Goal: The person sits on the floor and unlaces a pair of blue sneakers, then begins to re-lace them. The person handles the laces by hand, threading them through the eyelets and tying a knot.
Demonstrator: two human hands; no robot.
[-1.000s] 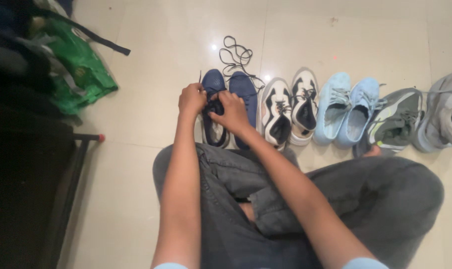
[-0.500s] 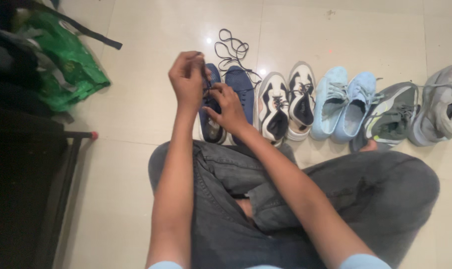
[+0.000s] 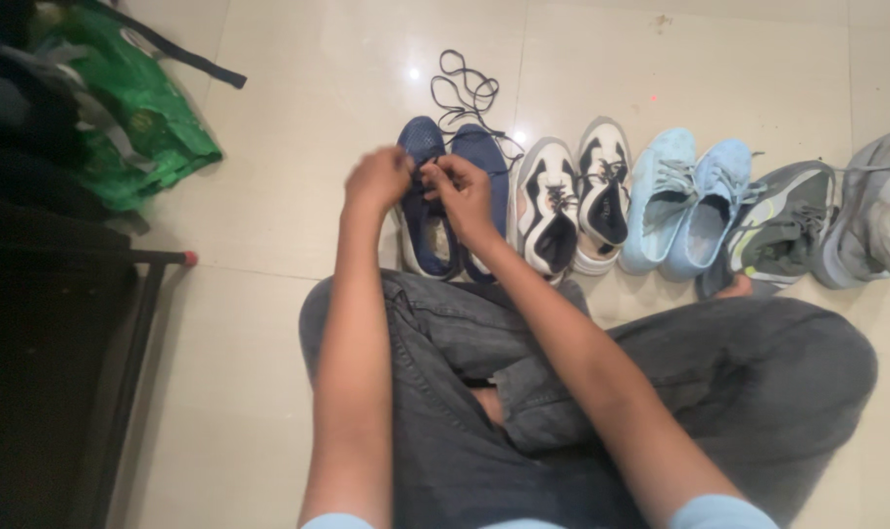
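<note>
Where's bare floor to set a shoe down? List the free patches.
Free: tiles between the green bag and the navy shoes; tiles beyond the white-and-black and light blue pairs. Crowded: the shoe row, the loose lace, both hands over the navy shoes.

Left hand point(image 3: 376, 181) lower than half a second ago: then raised well above the navy shoe point(image 3: 423, 201) with the dark lace drawn up taut, now dropped back beside the shoe's front part, fingers curled shut. Right hand point(image 3: 462, 193) a little nearer the toe than a second ago, fingertips now almost meeting the left fingertips over the shoe's upper. Lace point(image 3: 427, 174) no longer stretched upward; only a short dark bit shows between the two sets of fingertips. More of the shoe's opening uncovered behind the fingers than before.
</note>
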